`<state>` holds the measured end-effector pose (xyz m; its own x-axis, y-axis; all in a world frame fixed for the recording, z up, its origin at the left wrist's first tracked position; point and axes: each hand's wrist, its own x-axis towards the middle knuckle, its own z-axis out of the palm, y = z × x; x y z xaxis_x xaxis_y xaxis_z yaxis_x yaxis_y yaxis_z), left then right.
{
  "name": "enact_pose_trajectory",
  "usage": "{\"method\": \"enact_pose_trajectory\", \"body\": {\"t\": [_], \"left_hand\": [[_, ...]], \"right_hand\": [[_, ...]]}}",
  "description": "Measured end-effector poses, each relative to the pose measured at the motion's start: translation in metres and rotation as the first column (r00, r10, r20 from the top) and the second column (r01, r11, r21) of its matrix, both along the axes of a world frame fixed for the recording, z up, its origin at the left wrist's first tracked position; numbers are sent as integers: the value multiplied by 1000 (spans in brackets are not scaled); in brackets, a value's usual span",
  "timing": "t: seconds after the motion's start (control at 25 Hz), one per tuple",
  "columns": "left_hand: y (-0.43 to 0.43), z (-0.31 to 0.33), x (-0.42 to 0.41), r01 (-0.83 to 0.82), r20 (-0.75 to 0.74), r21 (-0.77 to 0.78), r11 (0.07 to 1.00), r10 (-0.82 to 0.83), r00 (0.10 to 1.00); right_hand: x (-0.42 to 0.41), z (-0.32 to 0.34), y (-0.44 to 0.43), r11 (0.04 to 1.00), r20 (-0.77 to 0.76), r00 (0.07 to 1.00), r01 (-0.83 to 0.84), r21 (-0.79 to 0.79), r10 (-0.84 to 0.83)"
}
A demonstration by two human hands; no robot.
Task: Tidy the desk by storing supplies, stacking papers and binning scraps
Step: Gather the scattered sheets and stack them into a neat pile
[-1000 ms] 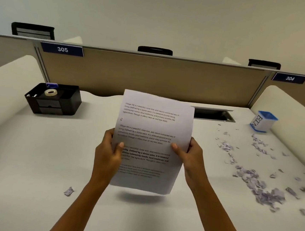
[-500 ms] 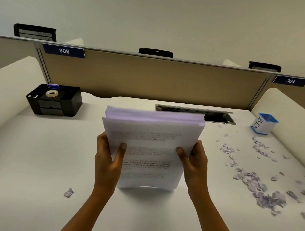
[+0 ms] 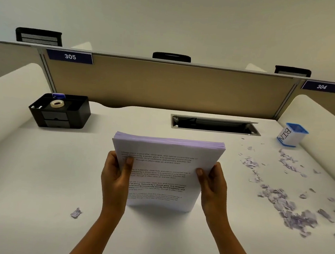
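A stack of printed white papers [image 3: 164, 173] stands on its lower edge on the white desk [image 3: 36, 176], tilted back towards me. My left hand [image 3: 115, 175] grips its left side and my right hand [image 3: 212, 185] grips its right side, thumbs on the front sheet. Many torn paper scraps [image 3: 289, 204] lie scattered over the right part of the desk. One crumpled scrap [image 3: 76, 213] lies left of my left forearm. A small blue-rimmed white cup marked BIN [image 3: 291, 134] stands at the back right. A black organiser [image 3: 59, 111] at the back left holds a tape roll [image 3: 57, 103].
A beige partition [image 3: 166, 86] with labels 305 and 304 closes the back of the desk. White curved side panels [image 3: 3, 96] flank both sides. An open cable slot [image 3: 213, 125] is cut into the desk behind the papers.
The papers, held upright and higher a second ago, have tipped back and come down until their lower edge meets the desk. Both hands kept their grip on the sides.
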<state>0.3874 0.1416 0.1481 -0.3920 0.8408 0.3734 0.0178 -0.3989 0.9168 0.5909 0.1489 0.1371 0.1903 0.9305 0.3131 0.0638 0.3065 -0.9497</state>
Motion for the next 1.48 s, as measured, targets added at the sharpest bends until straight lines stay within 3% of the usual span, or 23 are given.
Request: {"method": "enact_pose_trajectory", "body": {"t": [0.2, 0.44, 0.68, 0.84, 1.04, 1.48], "left_hand": [[5, -7, -6, -5, -89, -33, 999, 2, 996], [3, -11, -8, -19, -7, -38, 999, 19, 1000], [2, -26, -10, 9, -59, -121, 993, -16, 998], [4, -24, -14, -54, -42, -92, 994, 50, 998], [3, -44, -19, -33, -61, -206, 978, 21, 998], [1, -46, -14, -10, -48, -252, 968, -2, 999]], "right_hand": [[-5, -11, -1, 997, 67, 998, 0, -73, 5], [-11, -8, -4, 998, 76, 995, 65, -22, -63], [-14, -23, -5, 993, 1, 997, 81, -82, -81], [-14, -21, 1, 998, 24, 999, 42, -44, -41], [-14, -44, 7, 987, 96, 995, 23, -156, -8], [-15, -50, 15, 990, 59, 995, 91, -105, -85]]}}
